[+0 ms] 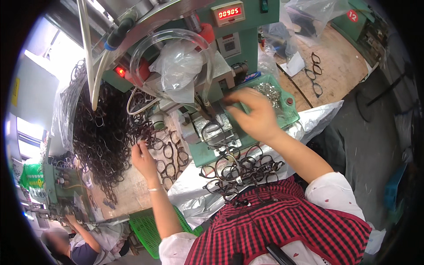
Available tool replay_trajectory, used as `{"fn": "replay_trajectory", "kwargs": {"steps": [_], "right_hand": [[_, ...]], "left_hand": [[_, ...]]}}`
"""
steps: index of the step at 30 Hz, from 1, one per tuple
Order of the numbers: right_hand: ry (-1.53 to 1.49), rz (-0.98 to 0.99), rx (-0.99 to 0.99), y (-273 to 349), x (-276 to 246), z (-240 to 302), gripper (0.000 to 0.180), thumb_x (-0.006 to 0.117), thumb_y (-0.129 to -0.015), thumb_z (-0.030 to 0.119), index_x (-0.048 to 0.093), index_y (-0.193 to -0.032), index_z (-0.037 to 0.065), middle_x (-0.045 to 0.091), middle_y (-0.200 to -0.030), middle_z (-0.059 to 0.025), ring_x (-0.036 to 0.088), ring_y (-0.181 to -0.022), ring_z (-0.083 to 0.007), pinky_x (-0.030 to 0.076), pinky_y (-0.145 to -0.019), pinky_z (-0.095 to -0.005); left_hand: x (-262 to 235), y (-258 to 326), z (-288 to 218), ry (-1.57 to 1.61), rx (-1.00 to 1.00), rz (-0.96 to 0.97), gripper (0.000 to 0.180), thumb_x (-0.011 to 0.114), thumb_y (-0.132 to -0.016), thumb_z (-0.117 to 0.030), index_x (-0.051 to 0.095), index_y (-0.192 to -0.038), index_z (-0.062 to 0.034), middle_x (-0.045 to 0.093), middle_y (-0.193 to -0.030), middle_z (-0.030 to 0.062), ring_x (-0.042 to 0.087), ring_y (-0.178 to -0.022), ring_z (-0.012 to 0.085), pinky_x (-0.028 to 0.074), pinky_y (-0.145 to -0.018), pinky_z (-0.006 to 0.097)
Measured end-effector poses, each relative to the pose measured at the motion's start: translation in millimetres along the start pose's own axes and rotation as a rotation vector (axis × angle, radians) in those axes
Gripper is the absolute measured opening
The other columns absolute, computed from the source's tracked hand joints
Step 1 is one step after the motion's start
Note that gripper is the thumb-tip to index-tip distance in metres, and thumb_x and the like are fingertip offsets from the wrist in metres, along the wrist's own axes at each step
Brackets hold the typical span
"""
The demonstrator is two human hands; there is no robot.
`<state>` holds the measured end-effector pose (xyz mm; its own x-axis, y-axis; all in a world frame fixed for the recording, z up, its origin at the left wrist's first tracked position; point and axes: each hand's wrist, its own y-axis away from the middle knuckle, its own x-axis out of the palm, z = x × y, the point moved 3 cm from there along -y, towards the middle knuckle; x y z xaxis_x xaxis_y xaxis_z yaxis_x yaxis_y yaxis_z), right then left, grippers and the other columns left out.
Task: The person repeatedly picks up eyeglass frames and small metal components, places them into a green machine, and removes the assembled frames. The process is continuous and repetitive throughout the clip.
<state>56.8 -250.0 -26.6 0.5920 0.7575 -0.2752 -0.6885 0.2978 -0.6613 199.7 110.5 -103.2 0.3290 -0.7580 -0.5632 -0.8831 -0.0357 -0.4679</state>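
My left hand [144, 162] is at the table beside loose dark eyeglass frames [170, 168], its fingers drawn together at the frames' edge. Whatever sits between the fingertips is too small to make out. Smeared by motion, my right hand [256, 115] hovers over the machine's work area, by the green tray [289, 115] of small metal parts [268, 92]. A single eyeglass frame [207, 132] rests at the metal fixture [221, 128], left of my right hand. Nearer to me, a heap of brown eyeglass frames [240, 170] lies on silvery sheeting above my lap.
The green press machine [245, 48] with a lit red display [229, 13] stands ahead. A large pile of dark frames [101, 128] rises at left. A green basket [150, 229] is below the table. Another person [97, 243] works at lower left. Two frames [314, 75] lie at far right.
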Motion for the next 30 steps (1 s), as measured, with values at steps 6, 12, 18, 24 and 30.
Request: {"fn": "replay_trajectory", "kwargs": {"steps": [6, 12, 18, 24, 30], "right_hand": [[-0.401, -0.041, 0.365, 15.2, 30.6, -3.0, 0.053, 0.073, -0.079, 0.004, 0.051, -0.127, 0.000, 0.068, -0.085, -0.0059, 0.064, -0.084, -0.0122, 0.048, -0.082, -0.0269], [-0.529, -0.059, 0.405, 10.3, 34.2, 6.3, 0.055, 0.073, -0.079, 0.002, 0.051, -0.130, 0.000, 0.068, -0.085, -0.0043, 0.062, -0.086, -0.0097, 0.048, -0.085, -0.0267], [-0.524, 0.020, 0.456, 14.1, 33.1, 36.8, 0.059, 0.070, -0.083, -0.001, 0.044, -0.136, -0.005, 0.066, -0.105, -0.0070, 0.060, -0.103, -0.0132, 0.048, -0.093, -0.0289], [0.081, -0.108, 0.249, 8.3, -23.3, -15.1, 0.039, 0.066, -0.084, 0.005, 0.063, -0.123, 0.003, 0.068, -0.112, -0.0134, 0.066, -0.103, -0.0238, 0.050, -0.092, -0.0340], [0.405, -0.005, 0.543, 60.4, -62.5, -58.4, 0.036, 0.070, -0.082, 0.012, 0.066, -0.117, 0.005, 0.068, -0.103, -0.0145, 0.064, -0.102, -0.0320, 0.050, -0.088, -0.0420]], "left_hand": [[10.8, 63.8, -89.0, 0.776, -0.130, -0.187, 0.021, 0.050, -0.106, -0.024, 0.059, -0.104, -0.0050, 0.061, -0.088, 0.0022, 0.053, -0.075, 0.0085, 0.044, -0.066, 0.023], [-10.7, 91.8, -199.6, 0.776, 0.619, 0.072, 0.010, 0.064, -0.095, -0.016, 0.063, -0.091, -0.0073, 0.067, -0.094, 0.0124, 0.066, -0.083, 0.0269, 0.055, -0.080, 0.041], [-13.4, 134.6, -210.8, 0.816, 0.572, 0.751, 0.009, 0.081, -0.075, -0.015, 0.077, -0.083, -0.0115, 0.076, -0.096, 0.0067, 0.073, -0.089, 0.0243, 0.053, -0.075, 0.034], [9.6, 72.8, -208.8, 0.544, 0.954, 0.357, 0.019, 0.075, -0.074, -0.017, 0.077, -0.093, -0.0137, 0.074, -0.106, 0.0021, 0.070, -0.092, 0.0269, 0.053, -0.087, 0.044], [28.3, 66.7, -194.1, 0.427, 1.037, 0.384, 0.023, 0.072, -0.074, -0.015, 0.076, -0.097, -0.0129, 0.074, -0.105, 0.0064, 0.069, -0.090, 0.0286, 0.050, -0.093, 0.052]]}}
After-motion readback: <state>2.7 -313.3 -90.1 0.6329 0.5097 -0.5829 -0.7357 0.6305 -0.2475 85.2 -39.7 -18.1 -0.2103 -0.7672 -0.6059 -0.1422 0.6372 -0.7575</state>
